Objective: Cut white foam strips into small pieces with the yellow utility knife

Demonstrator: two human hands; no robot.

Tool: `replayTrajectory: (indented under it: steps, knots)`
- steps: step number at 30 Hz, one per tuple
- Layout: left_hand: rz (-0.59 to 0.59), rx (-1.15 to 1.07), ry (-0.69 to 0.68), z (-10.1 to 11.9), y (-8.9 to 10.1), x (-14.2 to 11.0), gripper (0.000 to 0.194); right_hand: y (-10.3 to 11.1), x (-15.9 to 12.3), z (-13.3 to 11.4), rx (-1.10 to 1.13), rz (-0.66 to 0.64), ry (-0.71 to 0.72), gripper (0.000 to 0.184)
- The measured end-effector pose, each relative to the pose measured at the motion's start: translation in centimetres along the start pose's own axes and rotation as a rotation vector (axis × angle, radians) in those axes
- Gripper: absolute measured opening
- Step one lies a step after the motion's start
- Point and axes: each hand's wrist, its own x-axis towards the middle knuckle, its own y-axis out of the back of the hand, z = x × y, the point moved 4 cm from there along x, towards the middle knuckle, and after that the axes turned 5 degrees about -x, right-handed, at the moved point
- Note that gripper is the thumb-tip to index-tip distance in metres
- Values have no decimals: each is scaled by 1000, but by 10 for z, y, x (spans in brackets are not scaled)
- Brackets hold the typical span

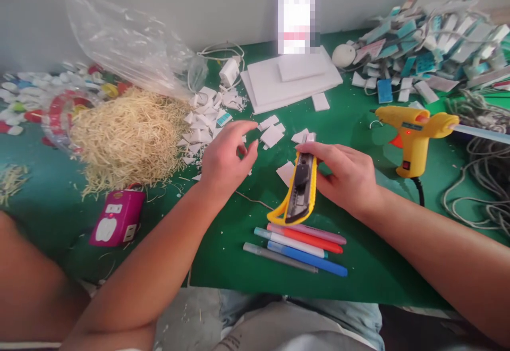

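Observation:
My right hand point(346, 178) grips a yellow and black box cutter point(299, 186), held with its handle toward me. Whether its blade is out I cannot make out. My left hand point(229, 157) hovers over the green table, thumb and forefinger apart with nothing between them; its other fingers are partly hidden. Just beyond those fingertips lie small white foam board pieces point(272, 134). Another white piece point(285, 172) is partly covered by the cutter. Several capped marker pens point(306, 238) lie side by side below the cutter.
White foam sheets point(263, 88) lie at the back. On the left are a straw pile point(127, 133), a plastic bag point(131, 48) and a purple power adapter point(117, 218). To the right stand a yellow glue gun point(414, 138), tangled cords point(478, 165) and a scrap heap point(434, 48).

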Motion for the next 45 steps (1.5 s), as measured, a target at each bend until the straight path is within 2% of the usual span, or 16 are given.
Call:
replayTrajectory:
  steps: [2,4,10,15,18,22,24,27,30,32,34,36,37,40,43,45]
  knots:
    - [-74,54,78,-11,-9,4,28,-1,1,-3,35,-11,34,22]
    - [-130,85,88,-13,-17,7,33,-1,1,-6,60,-5,73,23]
    - [-192,143,45,-1,-29,7,38,-2,1,-7,96,-27,94,26]
    - [-218,143,59,-2,-28,6,35,-2,1,-8,108,-31,128,22]
    - [-157,162,65,-9,-19,8,36,-2,1,-8,111,-32,119,22]
    - [30,186,81,-15,4,8,42,-2,0,-5,66,-24,42,22]
    - [25,153,-4,-6,10,7,49,-3,-1,-3,67,-26,6,23]
    - [-75,102,-350,24,11,1,47,-5,-2,1,73,-40,-29,24]
    - [-70,54,-624,50,12,-7,40,-7,-2,1,53,-55,-18,25]
    - [-78,32,-707,59,10,-9,34,-9,-1,-2,70,-64,31,26]
    - [-85,27,-728,62,8,-9,29,-10,0,-7,106,-62,90,28]
    - [-43,23,-680,60,10,-8,26,-9,2,-9,133,-62,94,33]
    - [18,17,-639,57,14,-8,27,-7,2,-8,143,-62,78,38]
    - [172,-18,-425,41,30,-11,33,-3,2,-5,154,-79,37,53]
    - [-33,-83,-122,20,30,-15,30,-4,0,-2,143,-183,84,51]
    - [-113,-108,-22,12,25,-19,33,-9,-2,0,166,-278,106,54]
